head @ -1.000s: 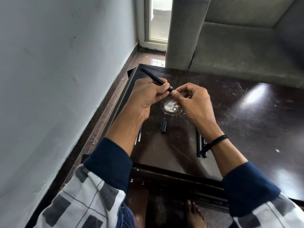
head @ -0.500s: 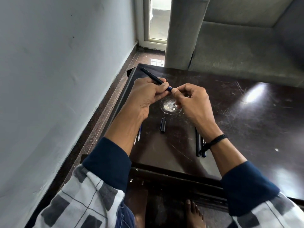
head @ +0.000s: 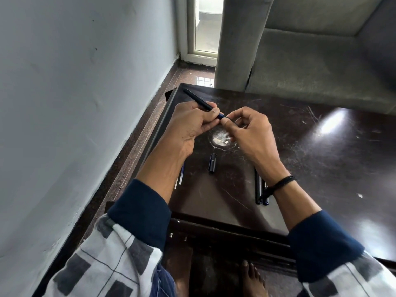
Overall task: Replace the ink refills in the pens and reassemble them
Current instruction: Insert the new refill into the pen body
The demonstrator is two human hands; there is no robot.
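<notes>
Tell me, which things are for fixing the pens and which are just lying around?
For the job: pen gripped by left hand and right hand, loose cap, thin refills, two more pens.
Just lying about: grey sofa, white scuff on the table, black wristband.

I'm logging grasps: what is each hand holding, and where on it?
The left hand grips the pen near its front end; the right hand pinches its blue tip between thumb and forefinger.

Daylight from window (head: 206, 26); glare patches on dark table (head: 334, 123); wide-angle edge bending; sharp overall.
</notes>
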